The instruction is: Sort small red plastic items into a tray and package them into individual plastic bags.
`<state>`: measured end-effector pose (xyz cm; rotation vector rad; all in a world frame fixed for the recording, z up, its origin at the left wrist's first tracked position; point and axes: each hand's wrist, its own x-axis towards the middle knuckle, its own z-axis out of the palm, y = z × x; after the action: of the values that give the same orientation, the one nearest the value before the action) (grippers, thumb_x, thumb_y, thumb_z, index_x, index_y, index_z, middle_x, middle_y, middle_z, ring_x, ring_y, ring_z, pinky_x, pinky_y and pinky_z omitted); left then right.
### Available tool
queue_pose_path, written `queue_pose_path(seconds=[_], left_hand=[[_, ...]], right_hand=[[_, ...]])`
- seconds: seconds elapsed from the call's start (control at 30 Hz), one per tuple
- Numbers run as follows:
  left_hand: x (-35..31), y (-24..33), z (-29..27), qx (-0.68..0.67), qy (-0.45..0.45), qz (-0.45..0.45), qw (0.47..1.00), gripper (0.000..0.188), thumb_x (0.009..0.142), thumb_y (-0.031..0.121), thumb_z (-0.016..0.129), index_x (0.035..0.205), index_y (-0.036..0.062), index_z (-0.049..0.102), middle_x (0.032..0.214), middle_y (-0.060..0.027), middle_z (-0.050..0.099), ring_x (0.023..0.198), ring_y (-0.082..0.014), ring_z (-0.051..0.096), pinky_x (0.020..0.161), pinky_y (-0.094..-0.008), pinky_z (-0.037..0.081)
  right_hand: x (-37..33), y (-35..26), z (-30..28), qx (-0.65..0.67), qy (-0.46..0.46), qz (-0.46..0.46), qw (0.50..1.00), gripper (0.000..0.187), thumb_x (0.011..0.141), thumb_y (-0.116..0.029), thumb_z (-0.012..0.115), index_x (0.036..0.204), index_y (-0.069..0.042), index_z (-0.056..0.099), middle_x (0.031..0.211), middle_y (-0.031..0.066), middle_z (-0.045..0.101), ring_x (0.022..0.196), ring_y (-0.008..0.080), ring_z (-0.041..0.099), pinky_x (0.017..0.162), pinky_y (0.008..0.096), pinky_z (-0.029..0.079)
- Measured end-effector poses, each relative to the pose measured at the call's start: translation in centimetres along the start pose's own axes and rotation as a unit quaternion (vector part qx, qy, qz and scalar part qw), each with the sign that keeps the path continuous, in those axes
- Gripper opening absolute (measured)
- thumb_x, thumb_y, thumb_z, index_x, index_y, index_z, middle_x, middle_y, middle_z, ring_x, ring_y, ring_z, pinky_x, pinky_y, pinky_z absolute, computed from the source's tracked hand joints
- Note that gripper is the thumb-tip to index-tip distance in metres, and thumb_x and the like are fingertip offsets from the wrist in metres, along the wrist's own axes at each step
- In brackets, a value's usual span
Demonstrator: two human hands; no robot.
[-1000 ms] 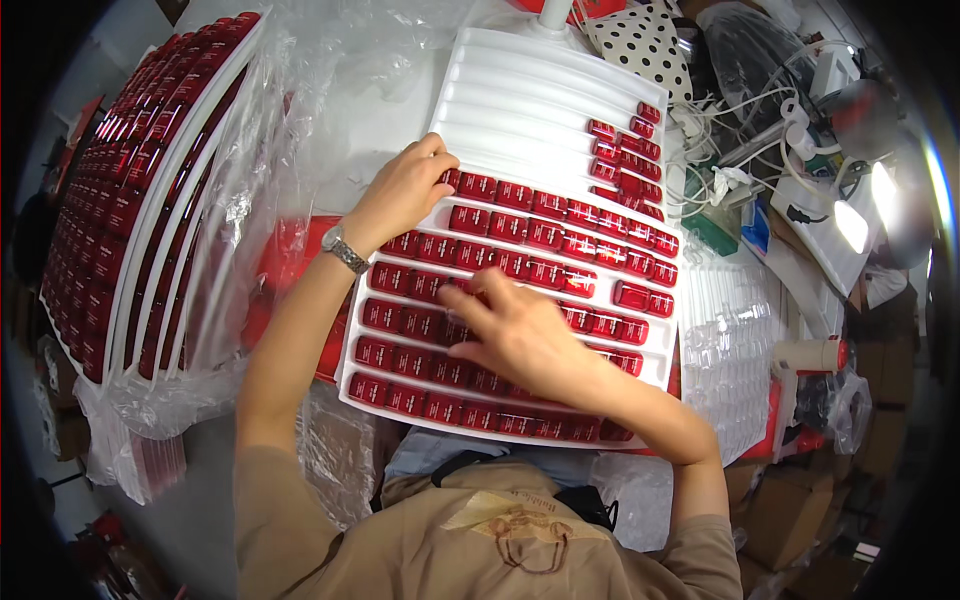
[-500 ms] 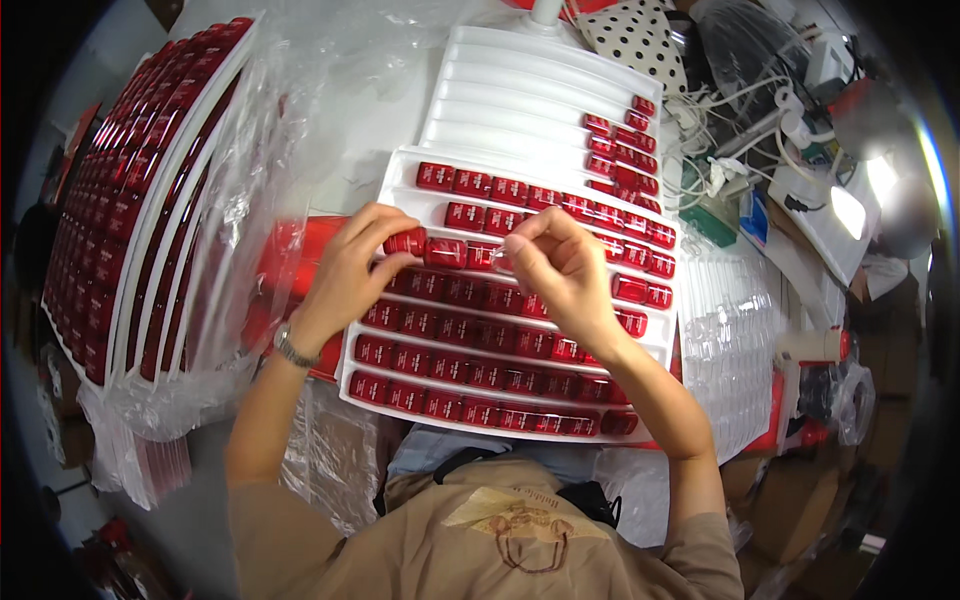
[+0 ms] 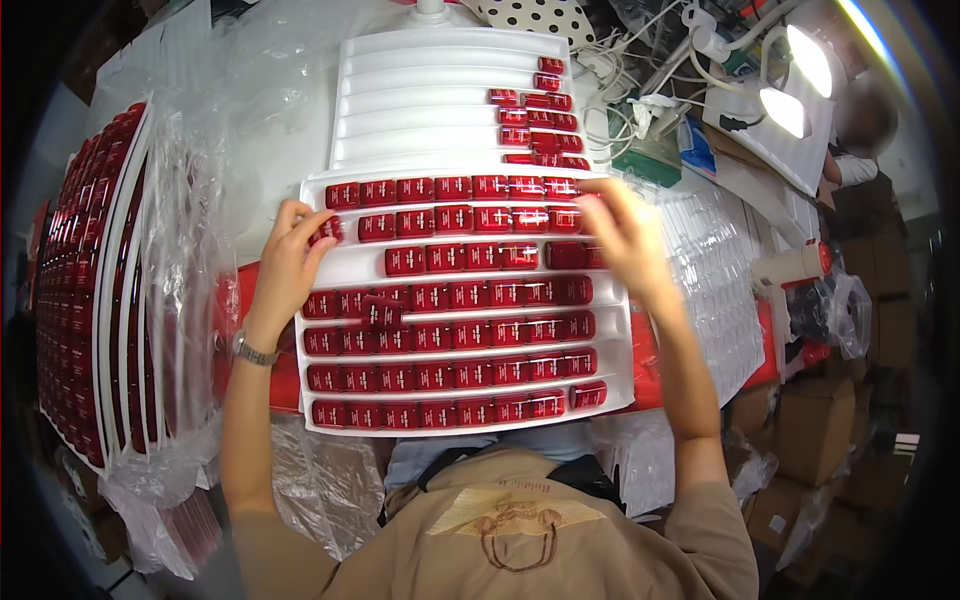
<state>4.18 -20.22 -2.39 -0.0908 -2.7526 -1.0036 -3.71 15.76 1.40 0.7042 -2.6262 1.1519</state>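
A white ribbed tray (image 3: pixel 622 395) lies in front of me, with rows of small glossy red bottles (image 3: pixel 453 333) with white print. My left hand (image 3: pixel 283 262) is at the tray's upper left edge, its thumb and fingers pinching one red bottle (image 3: pixel 328 229) beside the left end of the second row. Over the right end of the upper rows is my right hand (image 3: pixel 632 245). It is smeared by motion, and whether it holds anything does not show. One loose red bottle (image 3: pixel 382 312) lies askew across the fourth and fifth rows.
Behind stands a second white tray (image 3: pixel 420 105) with several red bottles at its right. Wrapped stacks of filled trays (image 3: pixel 90 300) lean at the left. Clear plastic trays (image 3: pixel 710 290), cables and a lit lamp (image 3: pixel 782 112) are at the right. A blurred person (image 3: pixel 865 115) is beyond.
The view has shifted, so the tray appears further left. My right hand has gone from the third row to the right end of the upper rows. A loose bottle now lies across the rows.
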Motion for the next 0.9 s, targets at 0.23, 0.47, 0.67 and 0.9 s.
queue_pose_path(seconds=[0.23,0.47,0.67,0.9], left_hand=[[1.2,2.4,0.5,-0.005,-0.028,-0.025,0.999,0.030,0.078,0.004,0.065,0.107,-0.0021,0.059,0.102,-0.0117,0.053,0.088,-0.0254,0.054,0.081,-0.0344,0.045],[3.3,13.3,8.9,-0.043,-0.066,0.204,0.976,0.018,0.074,0.012,0.071,0.087,0.0007,0.064,0.087,-0.0098,0.057,0.081,-0.0231,0.058,0.073,-0.0348,0.049],[3.0,13.2,10.7,0.048,-0.096,0.183,0.977,0.027,0.073,0.012,0.072,0.093,-0.0023,0.062,0.088,-0.0100,0.054,0.088,-0.0249,0.054,0.077,-0.0359,0.047],[2.4,12.8,9.8,-0.081,-0.047,0.202,0.975,0.028,0.077,0.011,0.069,0.101,0.0006,0.057,0.096,-0.0102,0.058,0.089,-0.0230,0.057,0.076,-0.0336,0.045]], right_hand=[[-8.2,14.3,-9.3,-0.434,-0.133,0.157,0.877,0.032,0.082,-0.017,0.062,0.110,-0.003,0.056,0.109,0.0209,0.056,0.097,0.0363,0.056,0.079,0.0431,0.046],[-7.6,14.2,-9.5,-0.282,-0.080,0.136,0.946,0.028,0.071,-0.004,0.066,0.098,-0.003,0.058,0.100,0.0177,0.056,0.091,0.0357,0.057,0.076,0.0414,0.046],[-8.2,14.8,-10.1,-0.225,-0.041,0.129,0.965,0.024,0.071,-0.003,0.065,0.095,-0.003,0.059,0.087,0.0147,0.058,0.081,0.0306,0.060,0.072,0.0370,0.047],[-5.5,11.1,-8.4,0.460,0.055,0.287,0.838,0.022,0.083,-0.005,0.063,0.102,-0.004,0.054,0.088,0.0051,0.059,0.073,0.0129,0.062,0.056,0.0207,0.045]])
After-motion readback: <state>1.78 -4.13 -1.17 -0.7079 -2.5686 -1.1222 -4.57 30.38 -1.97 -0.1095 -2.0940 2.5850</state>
